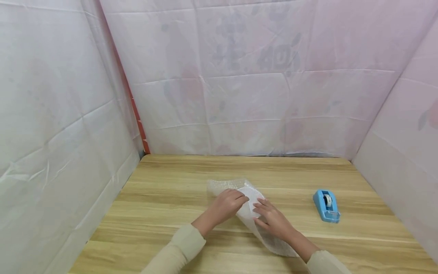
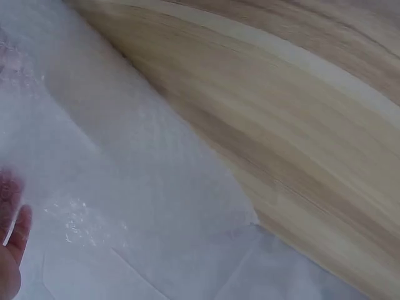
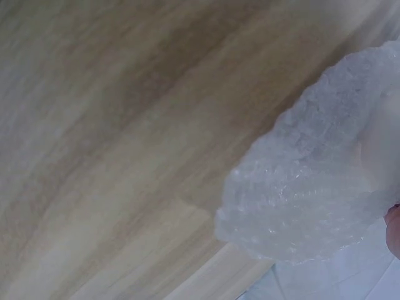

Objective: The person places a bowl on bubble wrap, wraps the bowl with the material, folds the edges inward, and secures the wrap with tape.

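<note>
In the head view, a flat white round thing [image 1: 252, 192], perhaps a plate, lies on a sheet of clear bubble wrap [image 1: 222, 185]. Folds of the wrap cover part of it. My left hand [image 1: 226, 205] comes over its left side, fingers bent, and appears to pinch a fold of the wrap. On the right side, my right hand [image 1: 273, 221] rests on the white surface with fingers spread. Wrap [image 2: 156, 181] fills much of the left wrist view, with fingers [image 2: 20, 231] at the left edge. The right wrist view shows a wrap corner [image 3: 294, 206] and one fingertip [image 3: 394, 231].
A blue tape dispenser [image 1: 326, 206] with a roll of tape stands on the wooden table [image 1: 164, 190], right of the hands. Pale cloth sheets [image 1: 239, 95] hang behind the table and along both sides.
</note>
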A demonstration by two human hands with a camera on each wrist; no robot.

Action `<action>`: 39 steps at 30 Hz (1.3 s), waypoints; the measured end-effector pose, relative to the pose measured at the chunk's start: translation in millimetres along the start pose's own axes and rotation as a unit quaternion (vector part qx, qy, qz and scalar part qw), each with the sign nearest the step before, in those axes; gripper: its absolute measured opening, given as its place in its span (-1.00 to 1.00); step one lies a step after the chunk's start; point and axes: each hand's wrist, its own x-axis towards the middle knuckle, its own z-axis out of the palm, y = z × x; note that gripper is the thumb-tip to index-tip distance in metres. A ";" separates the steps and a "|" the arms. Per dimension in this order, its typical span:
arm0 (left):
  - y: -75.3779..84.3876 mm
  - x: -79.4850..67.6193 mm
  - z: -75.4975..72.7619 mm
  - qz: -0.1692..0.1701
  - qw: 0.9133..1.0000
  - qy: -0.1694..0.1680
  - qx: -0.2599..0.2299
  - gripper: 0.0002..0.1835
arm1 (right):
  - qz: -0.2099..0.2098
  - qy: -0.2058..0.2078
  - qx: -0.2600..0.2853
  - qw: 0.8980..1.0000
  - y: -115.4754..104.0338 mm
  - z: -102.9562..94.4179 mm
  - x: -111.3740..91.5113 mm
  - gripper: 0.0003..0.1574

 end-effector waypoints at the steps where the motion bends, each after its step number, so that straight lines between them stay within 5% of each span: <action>1: 0.7 2.4 3.1 0.003 1.000 -0.001 0.004 -0.83 | -0.003 0.002 -0.004 1.000 0.4 0.2 -0.2 -0.70; 14: 9.6 21.6 38.4 0.014 0.998 -0.052 0.039 -0.84 | -0.026 0.033 -0.028 0.999 1.5 -0.7 -2.0 -0.87; 23: 16.9 19.8 53.7 -0.033 0.994 -0.096 0.051 -0.80 | -0.026 0.040 -0.018 0.999 2.8 3.0 -1.4 -0.82; 32: 24.2 11.7 65.3 -0.077 0.990 -0.030 0.115 -0.95 | -0.016 0.025 -0.004 1.000 2.8 3.4 -3.0 -0.74; 35: 25.9 8.6 62.1 -0.116 0.989 -0.035 0.082 -0.82 | -0.012 0.027 -0.002 1.000 2.3 2.8 -3.6 -0.72; 39: 23.6 4.5 53.4 -0.157 0.984 -0.083 -0.028 -0.77 | -0.013 0.034 -0.003 0.999 1.8 2.4 -4.1 -0.73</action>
